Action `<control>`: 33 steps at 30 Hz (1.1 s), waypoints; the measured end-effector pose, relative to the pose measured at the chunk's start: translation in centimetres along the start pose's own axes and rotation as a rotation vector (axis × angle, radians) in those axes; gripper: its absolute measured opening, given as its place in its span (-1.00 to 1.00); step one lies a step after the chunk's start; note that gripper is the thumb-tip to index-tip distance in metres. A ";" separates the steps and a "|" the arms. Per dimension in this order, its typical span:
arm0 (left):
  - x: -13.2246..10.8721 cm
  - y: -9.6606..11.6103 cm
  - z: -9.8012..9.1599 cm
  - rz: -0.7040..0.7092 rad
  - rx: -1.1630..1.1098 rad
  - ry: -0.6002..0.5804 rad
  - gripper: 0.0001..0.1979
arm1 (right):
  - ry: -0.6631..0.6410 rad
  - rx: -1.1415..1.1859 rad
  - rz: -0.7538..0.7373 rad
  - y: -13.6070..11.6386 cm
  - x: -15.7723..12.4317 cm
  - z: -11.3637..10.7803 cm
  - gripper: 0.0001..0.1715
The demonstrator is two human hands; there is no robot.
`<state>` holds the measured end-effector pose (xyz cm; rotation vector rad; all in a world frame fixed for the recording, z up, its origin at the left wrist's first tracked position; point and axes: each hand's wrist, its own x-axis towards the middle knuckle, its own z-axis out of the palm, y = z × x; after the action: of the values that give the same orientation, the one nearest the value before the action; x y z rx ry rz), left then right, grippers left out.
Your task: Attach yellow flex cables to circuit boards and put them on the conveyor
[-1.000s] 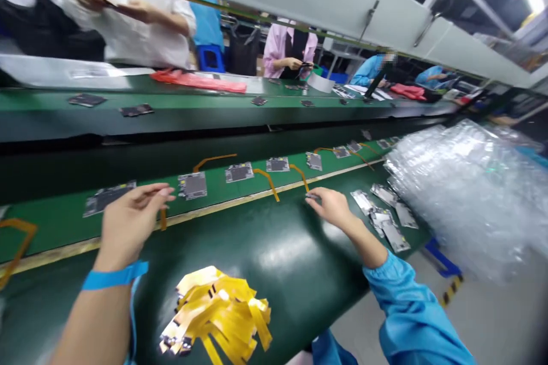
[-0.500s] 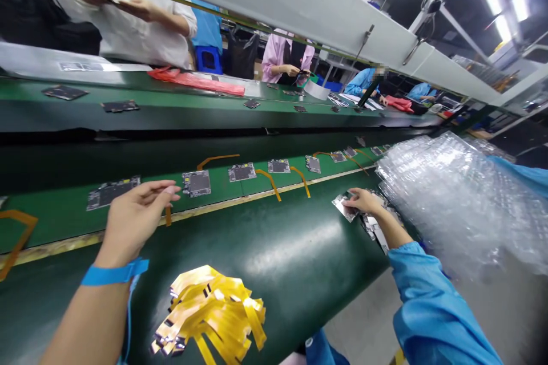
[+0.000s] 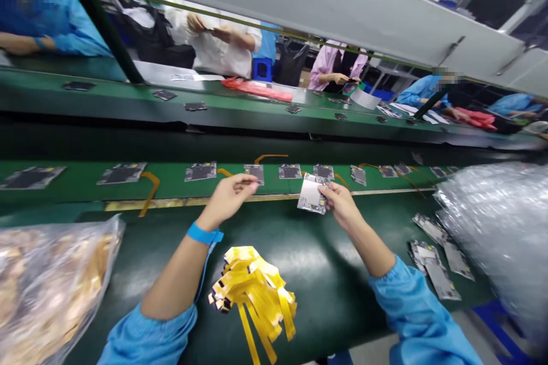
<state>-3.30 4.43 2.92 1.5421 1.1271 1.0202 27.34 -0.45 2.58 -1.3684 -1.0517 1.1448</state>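
Observation:
My right hand (image 3: pixel 340 202) grips a circuit board (image 3: pixel 311 194) by its right edge, held tilted above the green bench. The board shows a pale metal shield and a small yellow patch. My left hand (image 3: pixel 231 197), with a blue wrist strap (image 3: pixel 205 234), hovers at the belt's near edge. Its fingers are drawn together, and I see nothing between them. Just beyond the fingertips another circuit board (image 3: pixel 256 173) lies on the belt. A pile of yellow flex cables (image 3: pixel 257 291) sits on the bench below my hands. More circuit boards (image 3: pixel 436 268) are heaped at the right.
A row of boards, some with orange flex cables (image 3: pixel 150 191), lies along the green belt (image 3: pixel 85 191). Clear plastic trays (image 3: pixel 496 211) are stacked at right. A plastic bag (image 3: pixel 55 285) lies at left. Across the line, co-workers (image 3: pixel 218 40) sit beyond a raised shelf (image 3: pixel 141 102).
My right hand has lifted a circuit board off the right-hand pile and brought it left, towards my left hand. My view has turned left, bringing the plastic bag into sight.

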 end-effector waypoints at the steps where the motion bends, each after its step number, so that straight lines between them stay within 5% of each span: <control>1: -0.2 0.1 0.2 0.016 0.009 -0.075 -0.55 | 0.007 0.095 0.015 0.1 -0.1 1.6 -0.37; 6: -1.2 0.6 2.2 0.080 0.054 -0.435 -0.56 | 0.032 0.385 -0.007 0.0 -1.0 8.2 -0.38; 11: -1.5 0.6 3.8 0.097 -0.070 -0.293 -0.73 | 0.018 0.466 -0.003 -0.8 -2.1 11.8 -0.39; 17: -1.2 1.3 2.7 0.068 -0.291 -0.077 -0.66 | -0.038 0.458 0.009 -0.9 -2.9 11.9 -0.41; 21: -0.9 1.7 1.9 0.103 -0.474 0.147 -0.63 | -0.158 0.177 0.014 1.0 -3.2 11.2 -0.50; 25: -0.4 1.6 1.1 0.099 -0.543 0.345 -0.62 | -0.490 -0.333 -0.094 3.2 -4.2 10.5 -0.65; 28: -0.2 1.4 0.7 0.111 -0.588 0.378 -0.63 | -0.695 -0.728 -0.228 3.8 -5.7 10.1 -0.78; 33: 0.1 0.8 0.7 0.064 -0.597 0.389 -0.65 | -0.779 -1.092 -0.241 4.0 -7.2 10.0 -0.89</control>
<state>-2.42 4.22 3.58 0.9277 0.9062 1.5773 16.32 -6.23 -1.02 -1.4998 -2.5878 0.9290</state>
